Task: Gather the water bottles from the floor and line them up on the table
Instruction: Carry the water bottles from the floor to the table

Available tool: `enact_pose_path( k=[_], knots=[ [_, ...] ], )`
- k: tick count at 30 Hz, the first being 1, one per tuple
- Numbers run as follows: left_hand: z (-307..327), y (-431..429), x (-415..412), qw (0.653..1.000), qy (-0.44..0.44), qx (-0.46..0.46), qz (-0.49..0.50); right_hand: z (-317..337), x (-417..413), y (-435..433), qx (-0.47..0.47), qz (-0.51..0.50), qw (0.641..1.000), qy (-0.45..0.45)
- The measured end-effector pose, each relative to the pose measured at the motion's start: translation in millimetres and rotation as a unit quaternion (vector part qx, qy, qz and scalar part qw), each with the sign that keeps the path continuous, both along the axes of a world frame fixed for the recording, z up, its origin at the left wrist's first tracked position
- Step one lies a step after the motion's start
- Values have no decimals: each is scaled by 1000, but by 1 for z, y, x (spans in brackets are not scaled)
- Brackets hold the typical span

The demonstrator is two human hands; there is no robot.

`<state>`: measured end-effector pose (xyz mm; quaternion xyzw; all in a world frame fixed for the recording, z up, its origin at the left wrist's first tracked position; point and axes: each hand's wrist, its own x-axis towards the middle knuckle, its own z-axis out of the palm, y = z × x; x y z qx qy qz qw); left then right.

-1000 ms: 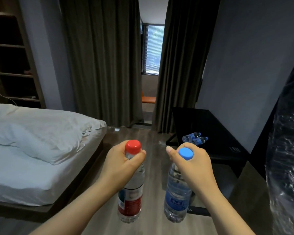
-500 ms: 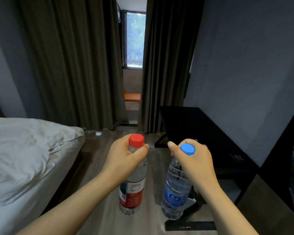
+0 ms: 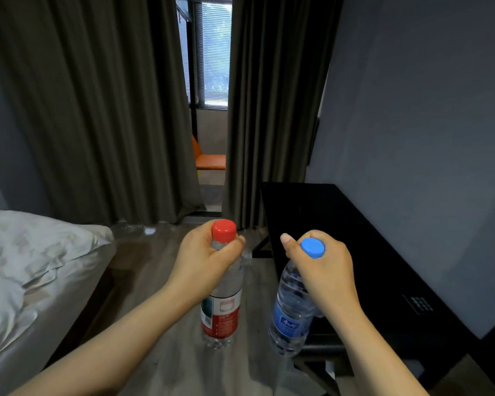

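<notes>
My left hand (image 3: pixel 203 264) grips the neck of a clear water bottle with a red cap and red label (image 3: pixel 222 315), which hangs upright above the wooden floor. My right hand (image 3: pixel 320 270) grips the neck of a second clear bottle with a blue cap and blue label (image 3: pixel 292 312), tilted a little, its base near the table's front corner. The black table (image 3: pixel 340 224) stretches along the grey wall on the right. The bottles lying on the table earlier are hidden behind my right hand.
A bed with white bedding (image 3: pixel 26 275) fills the left side. A strip of wooden floor (image 3: pixel 143 270) runs between bed and table. Dark curtains (image 3: pixel 103 110) hang ahead, parted on a window and an orange seat (image 3: pixel 210 161).
The view has swung right and moved forward toward the table. Both hands keep their bottles, now closer to the table's near corner. The bed has slid further left in view.
</notes>
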<state>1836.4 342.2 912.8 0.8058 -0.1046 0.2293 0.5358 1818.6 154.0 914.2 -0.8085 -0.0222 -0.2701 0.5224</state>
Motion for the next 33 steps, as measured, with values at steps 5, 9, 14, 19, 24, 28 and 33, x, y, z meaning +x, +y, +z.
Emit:
enact_pose_path(
  k=[5,9,14,19,24,28,33],
  knots=[
    [-11,-15,71,999,17,9,-28,-9,62,-15,7,-22,1000,11],
    [-22,-23,131,999,25,1,-45,-18,115,-21,-7,-43,999,24],
    [-29,-26,213,996,30,-9,-82,-28,188,-23,4,-68,997,48],
    [-41,-33,294,990,55,-14,-126,-41,258,-31,3,-108,991,82],
    [-62,-52,366,989,80,-6,-128,-57,315,-49,5,-136,985,104],
    [-75,-76,418,980,103,-7,-172,-76,360,-71,14,-152,982,114],
    [-92,-116,486,972,129,14,-197,-110,424,-108,41,-165,977,131]
  ],
)
